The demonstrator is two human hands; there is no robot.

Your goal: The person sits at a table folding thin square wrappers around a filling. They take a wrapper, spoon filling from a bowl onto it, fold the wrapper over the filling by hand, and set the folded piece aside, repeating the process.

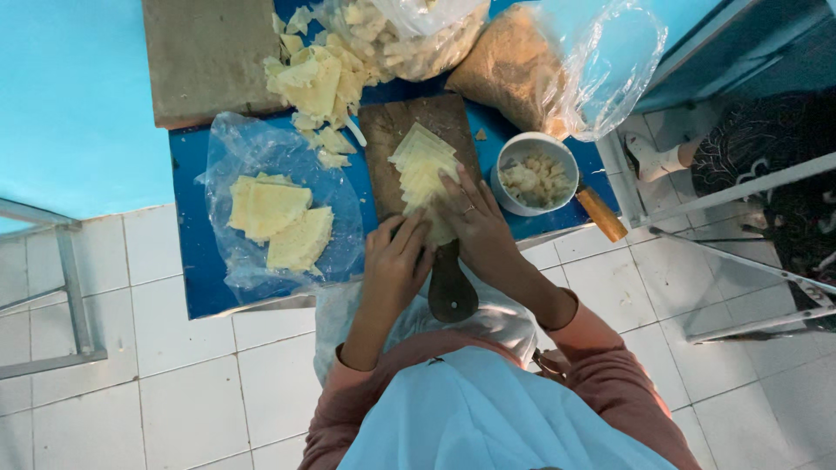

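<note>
We press both hands, left hand and right hand, flat, fingers spread, grip unclenched, steadying pale dough sheets on the wooden board.

A person in a salmon-pink long-sleeved top, cuffs at the wrists, and a pale blue head covering; a ring circles one finger of the right hand.

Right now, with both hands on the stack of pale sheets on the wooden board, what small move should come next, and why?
Probably lift the top sheet off the stack. The right hand lies flat on the fanned sheets, the left hand is at the near edge on the board, and separated sheets already lie on plastic to the left.
</note>
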